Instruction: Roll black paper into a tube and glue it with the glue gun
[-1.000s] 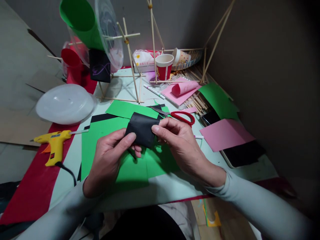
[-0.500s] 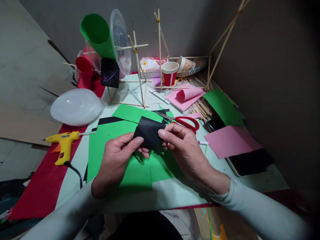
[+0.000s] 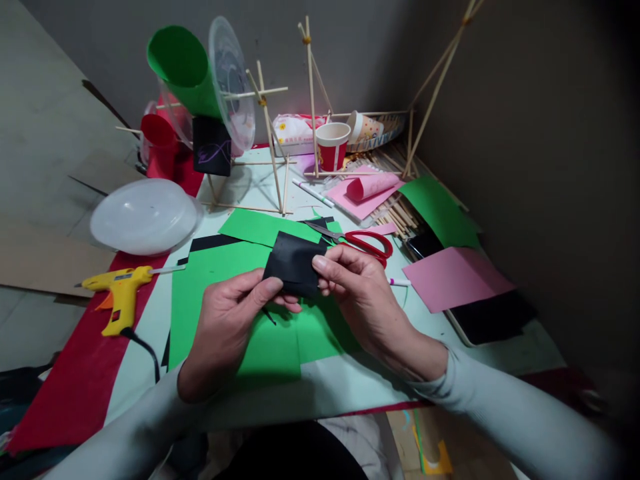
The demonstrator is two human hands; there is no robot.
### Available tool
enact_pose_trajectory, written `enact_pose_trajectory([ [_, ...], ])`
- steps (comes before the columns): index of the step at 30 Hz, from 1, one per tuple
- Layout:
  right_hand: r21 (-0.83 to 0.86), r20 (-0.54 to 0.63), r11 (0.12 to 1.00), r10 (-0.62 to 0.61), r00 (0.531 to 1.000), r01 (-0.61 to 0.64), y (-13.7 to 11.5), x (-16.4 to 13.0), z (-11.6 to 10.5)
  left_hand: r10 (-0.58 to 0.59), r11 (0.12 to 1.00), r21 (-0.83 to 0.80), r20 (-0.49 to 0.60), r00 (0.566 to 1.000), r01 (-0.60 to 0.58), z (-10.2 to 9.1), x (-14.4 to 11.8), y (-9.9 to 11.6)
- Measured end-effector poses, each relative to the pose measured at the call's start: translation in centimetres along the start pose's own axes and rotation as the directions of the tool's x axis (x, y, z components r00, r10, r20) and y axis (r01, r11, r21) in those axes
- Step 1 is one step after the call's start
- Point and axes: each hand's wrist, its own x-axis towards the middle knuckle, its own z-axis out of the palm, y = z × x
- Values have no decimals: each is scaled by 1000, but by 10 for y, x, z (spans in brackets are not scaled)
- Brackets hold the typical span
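A small piece of black paper [image 3: 293, 257] is held up between both hands over the table. My left hand [image 3: 233, 310] pinches its lower left corner, thumb on top and fingers beneath. At its right edge, my right hand [image 3: 357, 287] grips it between thumb and fingers. Below the hands lie large sheets of green paper [image 3: 210, 280] with black strips at their edges. Red-handled scissors [image 3: 367, 247] rest just beyond my right hand, blades pointing left.
On the left are a yellow glue gun [image 3: 120, 293] with its cord and a clear plastic lid [image 3: 145, 215]. Stick frames rise at the back, one carrying a green paper tube [image 3: 183, 73]. A paper cup [image 3: 333, 147], pink paper [image 3: 455, 280] and a phone [image 3: 465, 327] are to the right.
The whole view has shifted slightly, so most things sit a little further left. Both hands keep hold of the black paper, which has tilted slightly.
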Motion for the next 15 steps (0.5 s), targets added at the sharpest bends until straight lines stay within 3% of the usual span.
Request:
enact_pose_trajectory([
  [6, 7, -6, 1000, -4, 1000, 4, -1, 0, -2, -63, 998, -24, -9, 998, 63, 3, -2, -1],
  [15, 56, -22, 998, 40, 999, -39, -3, 0, 2, 9, 1000, -27, -6, 1000, -9, 4, 2, 1],
])
